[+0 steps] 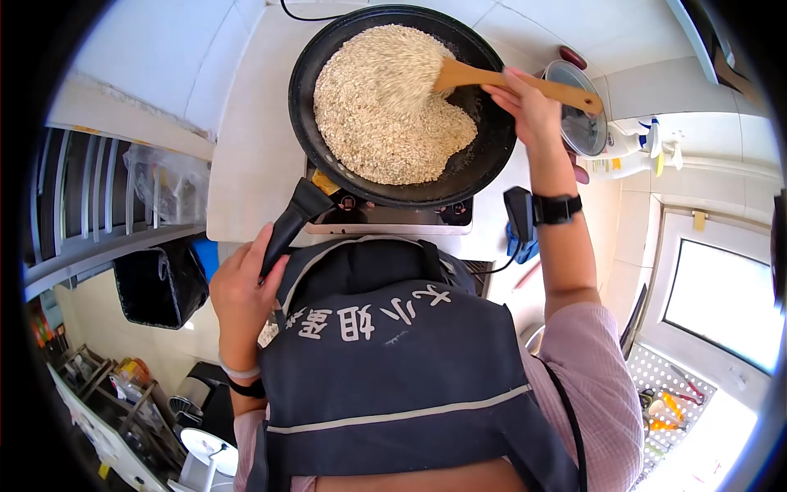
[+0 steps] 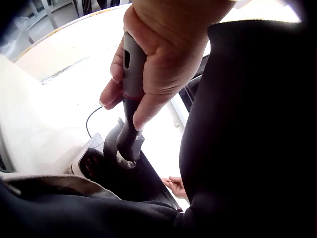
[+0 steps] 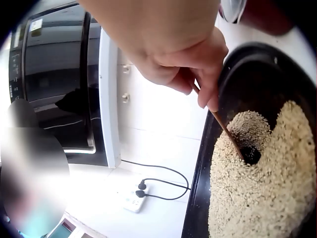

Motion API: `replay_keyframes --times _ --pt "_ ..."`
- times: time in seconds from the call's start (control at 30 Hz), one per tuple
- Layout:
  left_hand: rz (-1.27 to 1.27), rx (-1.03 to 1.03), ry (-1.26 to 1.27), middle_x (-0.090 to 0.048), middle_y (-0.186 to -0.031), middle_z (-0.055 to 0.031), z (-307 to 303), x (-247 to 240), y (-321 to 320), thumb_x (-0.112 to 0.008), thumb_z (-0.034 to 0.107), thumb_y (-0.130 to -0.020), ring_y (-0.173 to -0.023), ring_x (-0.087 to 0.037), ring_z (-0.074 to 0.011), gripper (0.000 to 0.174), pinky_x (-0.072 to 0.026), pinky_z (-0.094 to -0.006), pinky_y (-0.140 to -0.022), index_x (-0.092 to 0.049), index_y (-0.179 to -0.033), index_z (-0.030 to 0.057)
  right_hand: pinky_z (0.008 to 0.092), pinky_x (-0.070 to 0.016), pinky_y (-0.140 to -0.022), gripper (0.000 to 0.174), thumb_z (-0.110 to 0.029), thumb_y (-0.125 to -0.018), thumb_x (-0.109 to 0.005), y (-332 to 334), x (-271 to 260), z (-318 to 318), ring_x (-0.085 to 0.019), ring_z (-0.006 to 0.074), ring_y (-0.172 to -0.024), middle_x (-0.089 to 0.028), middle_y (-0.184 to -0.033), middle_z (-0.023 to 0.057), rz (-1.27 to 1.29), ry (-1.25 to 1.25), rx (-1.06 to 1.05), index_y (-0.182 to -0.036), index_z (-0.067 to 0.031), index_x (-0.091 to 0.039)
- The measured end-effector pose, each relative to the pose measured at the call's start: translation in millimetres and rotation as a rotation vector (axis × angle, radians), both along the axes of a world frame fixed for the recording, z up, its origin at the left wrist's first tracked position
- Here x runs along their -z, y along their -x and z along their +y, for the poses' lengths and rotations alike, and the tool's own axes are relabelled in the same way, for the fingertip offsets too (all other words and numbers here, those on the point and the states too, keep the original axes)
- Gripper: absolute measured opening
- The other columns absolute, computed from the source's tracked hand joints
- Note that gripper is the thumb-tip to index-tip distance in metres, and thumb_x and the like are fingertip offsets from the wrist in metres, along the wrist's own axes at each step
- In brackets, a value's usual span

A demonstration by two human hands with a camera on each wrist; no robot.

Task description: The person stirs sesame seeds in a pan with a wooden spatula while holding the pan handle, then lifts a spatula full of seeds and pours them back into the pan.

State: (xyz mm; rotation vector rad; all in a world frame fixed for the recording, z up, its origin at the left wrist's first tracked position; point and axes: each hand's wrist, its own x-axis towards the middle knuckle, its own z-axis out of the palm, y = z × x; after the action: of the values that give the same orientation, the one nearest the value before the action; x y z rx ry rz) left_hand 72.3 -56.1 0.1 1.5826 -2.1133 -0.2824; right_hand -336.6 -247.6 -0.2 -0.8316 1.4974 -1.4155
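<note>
Grains (image 1: 385, 107) in black pan (image 1: 494, 143).
We grip pan handle (image 1: 287, 230) with left hand (image 1: 242, 295), wooden spatula (image 1: 471, 75) with right hand (image 1: 531, 107); best to scrape the bottom evenly.

bright daylight – fisheye-warped, blurry edges

One row of white Chinese characters (image 1: 369, 316) runs across the dark apron (image 1: 393, 385), on the person's side of the pan (image 1: 492, 139). They appear upside down from the head camera, and three read as 大小姐, while the rest are unclear. Left of the pan, the black oven (image 3: 54, 74) has a small sticker and panel markings that are too small to read. Right of the pan, the spray bottle (image 1: 631, 152) label is illegible too.
</note>
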Motion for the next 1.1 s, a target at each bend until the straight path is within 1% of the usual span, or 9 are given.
replay_keyframes --times 0.2,0.27,0.4,0.5,0.63,0.73,0.8,0.87,1.1 --pt "0.019 -0.018 -0.01 -0.069 -0.089 -0.0128 2 4 1 -0.081 0.011 -0.076 -0.065 -0.063 -0.0262 0.05 -0.0503 -0.0328 -0.059 -0.066 -0.123 0.0063 0.029 -0.0593 -0.076 0.019 -0.009 -0.092 -0.068 -26 0 15 -0.072 0.0241 -0.092 -0.071 -0.101 0.0136 0.008 0.1 -0.321 -0.108 0.0023 -0.068" --pt "0.012 -0.017 -0.001 -0.069 -0.089 -0.0127 2 5 0 -0.08 0.011 -0.076 -0.065 -0.063 -0.0259 0.05 -0.0501 -0.0327 -0.058 -0.066 -0.123 0.0064 0.0268 -0.0572 -0.079 0.014 -0.005 -0.093 -0.066 -25 -1 34 -0.071 0.0201 -0.095 -0.072 -0.109 0.0098 0.433 0.352 -0.584 -0.105 -0.0023 -0.071" --pt "-0.006 -0.032 -0.01 -0.069 -0.088 -0.0105 4 7 0 -0.081 0.013 -0.075 -0.068 -0.064 -0.0262 0.051 -0.0501 -0.0345 -0.059 -0.066 -0.123 0.0093 0.0273 -0.0545 -0.085 0.014 0.004 -0.082 -0.069 -28 -43 82 -0.071 0.025 -0.095 -0.071 -0.114 0.0164 0.749 0.499 -0.898 -0.096 0.0018 -0.071" --pt "0.0 -0.031 -0.02 -0.069 -0.088 -0.0104 4 7 0 -0.081 0.013 -0.075 -0.068 -0.064 -0.026 0.051 -0.05 -0.0342 -0.059 -0.066 -0.123 0.0092 0.0286 -0.0561 -0.077 0.015 -0.001 -0.077 -0.073 -34 -86 111 -0.072 0.0292 -0.09 -0.07 -0.113 0.0204 0.972 0.577 -0.965 -0.092 0.0003 -0.07" --pt "0.008 -0.023 0.002 -0.069 -0.088 -0.0102 4 8 0 -0.081 0.013 -0.075 -0.067 -0.063 -0.0259 0.051 -0.0499 -0.0338 -0.059 -0.066 -0.124 0.0091 0.0321 -0.0562 -0.058 0.013 -0.005 -0.075 -0.075 -14 -118 138 -0.073 0.0316 -0.075 -0.071 -0.104 0.0241 0.967 0.517 -0.892 -0.087 -0.0031 -0.069" --pt "0.012 -0.03 -0.007 -0.069 -0.087 -0.01 3 7 1 -0.081 0.012 -0.075 -0.067 -0.063 -0.0255 0.051 -0.0497 -0.0335 -0.059 -0.066 -0.123 0.0089 0.0313 -0.0559 -0.058 0.014 -0.006 -0.074 -0.075 -14 -127 147 -0.073 0.0298 -0.073 -0.072 -0.099 0.0227 0.917 0.473 -0.95 -0.086 -0.0021 -0.07" --pt "0.011 -0.032 -0.008 -0.069 -0.087 -0.0101 3 6 1 -0.081 0.012 -0.075 -0.066 -0.063 -0.0254 0.051 -0.0495 -0.0336 -0.058 -0.066 -0.123 0.0089 0.0328 -0.0571 -0.063 0.025 0.002 -0.068 -0.074 -26 -115 144 -0.072 0.0288 -0.079 -0.072 -0.104 0.0177 0.845 0.495 -1.016 -0.092 -0.0017 -0.073" --pt "0.016 -0.028 0.004 -0.069 -0.087 -0.0101 2 7 2 -0.081 0.012 -0.075 -0.066 -0.063 -0.0253 0.051 -0.0494 -0.0337 -0.058 -0.066 -0.123 0.0088 0.0342 -0.0558 -0.064 0.024 -0.005 -0.072 -0.073 -39 -99 134 -0.071 0.0283 -0.08 -0.071 -0.108 0.0148 0.963 0.574 -1.094 -0.096 -0.0057 -0.072" --pt "0.029 -0.04 -0.012 -0.068 -0.086 -0.01 4 6 3 -0.081 0.012 -0.074 -0.065 -0.062 -0.0254 0.051 -0.0491 -0.0342 -0.058 -0.066 -0.123 0.0089 0.0342 -0.0557 -0.061 0.022 -0.003 -0.076 -0.071 -76 -42 84 -0.07 0.0274 -0.073 -0.072 -0.094 0.013 1.089 0.819 -0.823 -0.098 -0.0055 -0.069"
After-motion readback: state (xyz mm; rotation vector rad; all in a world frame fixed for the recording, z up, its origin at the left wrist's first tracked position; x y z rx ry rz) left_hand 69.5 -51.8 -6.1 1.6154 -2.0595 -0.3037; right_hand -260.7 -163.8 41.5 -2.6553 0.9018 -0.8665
